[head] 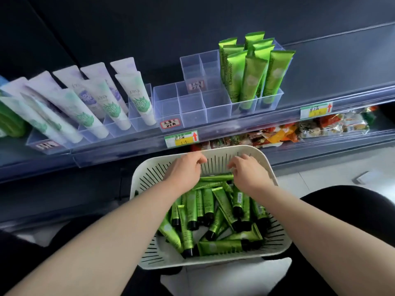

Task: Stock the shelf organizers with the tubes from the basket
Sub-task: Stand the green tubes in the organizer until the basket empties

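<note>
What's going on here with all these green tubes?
A person is restocking a shop shelf. The left hand and right hand are both down in a white slotted basket piled with green tubes. The fingers are curled at the pile's far end, but I can't tell whether either holds a tube. Above, the clear organizer has standing tubes at its right end and empty middle compartments. White tubes stand further left.

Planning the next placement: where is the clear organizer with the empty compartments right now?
Head view: the clear organizer sits mid-shelf above the basket, with white tubes to its left and green tubes standing in its right end.
</note>
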Demonstrator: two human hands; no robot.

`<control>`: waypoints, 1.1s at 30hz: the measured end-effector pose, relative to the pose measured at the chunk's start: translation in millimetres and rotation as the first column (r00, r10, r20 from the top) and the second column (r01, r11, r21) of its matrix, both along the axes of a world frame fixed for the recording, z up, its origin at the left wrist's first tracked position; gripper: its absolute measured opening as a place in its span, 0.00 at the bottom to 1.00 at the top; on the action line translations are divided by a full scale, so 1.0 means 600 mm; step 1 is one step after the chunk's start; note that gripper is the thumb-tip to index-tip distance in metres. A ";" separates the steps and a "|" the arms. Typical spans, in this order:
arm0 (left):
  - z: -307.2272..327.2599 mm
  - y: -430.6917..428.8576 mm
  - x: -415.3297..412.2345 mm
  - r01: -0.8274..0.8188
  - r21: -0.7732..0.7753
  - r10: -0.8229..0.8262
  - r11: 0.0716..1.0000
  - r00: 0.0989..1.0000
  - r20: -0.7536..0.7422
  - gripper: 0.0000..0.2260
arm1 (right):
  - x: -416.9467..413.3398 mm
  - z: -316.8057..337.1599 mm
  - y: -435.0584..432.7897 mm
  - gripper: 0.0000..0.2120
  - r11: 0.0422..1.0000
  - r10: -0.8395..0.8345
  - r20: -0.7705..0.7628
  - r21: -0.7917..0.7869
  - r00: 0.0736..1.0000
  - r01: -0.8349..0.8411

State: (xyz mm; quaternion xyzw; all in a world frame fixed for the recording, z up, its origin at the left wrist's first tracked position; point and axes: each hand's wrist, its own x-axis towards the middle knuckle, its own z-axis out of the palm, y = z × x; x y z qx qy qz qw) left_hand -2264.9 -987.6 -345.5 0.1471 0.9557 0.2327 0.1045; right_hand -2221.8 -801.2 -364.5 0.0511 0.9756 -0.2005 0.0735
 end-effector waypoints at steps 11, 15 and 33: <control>-0.101 -0.055 0.023 -0.030 -0.121 0.066 0.992 0.949 0.307 0.10 | 0.029 -0.136 -0.042 0.26 0.984 -0.001 0.496 0.153 0.868 -0.086; -0.123 -0.059 0.034 -0.030 -0.133 0.074 0.991 0.936 0.345 0.11 | 0.031 -0.138 -0.051 0.23 0.957 -0.029 0.470 0.268 0.882 -0.112; -0.185 -0.036 0.057 -0.062 -0.321 0.203 0.945 0.882 0.425 0.20 | 0.043 -0.096 -0.076 0.31 0.984 -0.018 0.499 -0.146 0.866 0.105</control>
